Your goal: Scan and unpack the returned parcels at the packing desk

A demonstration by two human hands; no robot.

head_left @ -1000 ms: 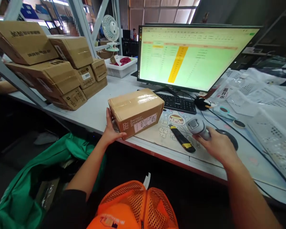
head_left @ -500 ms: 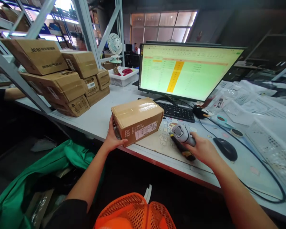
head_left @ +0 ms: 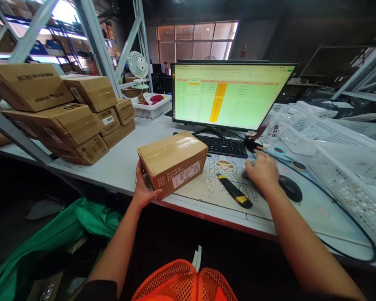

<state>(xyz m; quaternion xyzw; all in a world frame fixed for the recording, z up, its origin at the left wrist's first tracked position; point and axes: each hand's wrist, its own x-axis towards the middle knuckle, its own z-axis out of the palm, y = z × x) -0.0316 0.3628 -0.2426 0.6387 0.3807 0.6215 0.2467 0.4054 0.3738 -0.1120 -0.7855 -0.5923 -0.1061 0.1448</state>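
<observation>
A taped brown cardboard box (head_left: 171,163) with a white printed label rests at the desk's front edge. Its left end is gripped by my left hand (head_left: 143,188), thumb on the front face. My right hand (head_left: 263,173), slightly blurred, is closed around a grey barcode scanner (head_left: 245,172) low over the desk mat. Most of the scanner is hidden behind the fingers. A black and yellow utility knife (head_left: 235,191) lies on the mat between the box and my right hand. Just right of that hand is a black computer mouse (head_left: 290,188).
Stacked cardboard boxes (head_left: 53,121) fill the desk's left side by a metal rack post. A monitor (head_left: 228,96) and keyboard (head_left: 222,145) stand behind the box. White plastic baskets (head_left: 351,192), tape rolls (head_left: 298,165) and a black cable lie right. A green sack (head_left: 90,217) hangs below left.
My right hand has moved up and away over the mat with the scanner, uncovering the utility knife. My left hand keeps its hold on the box. The camera view has shifted a little.
</observation>
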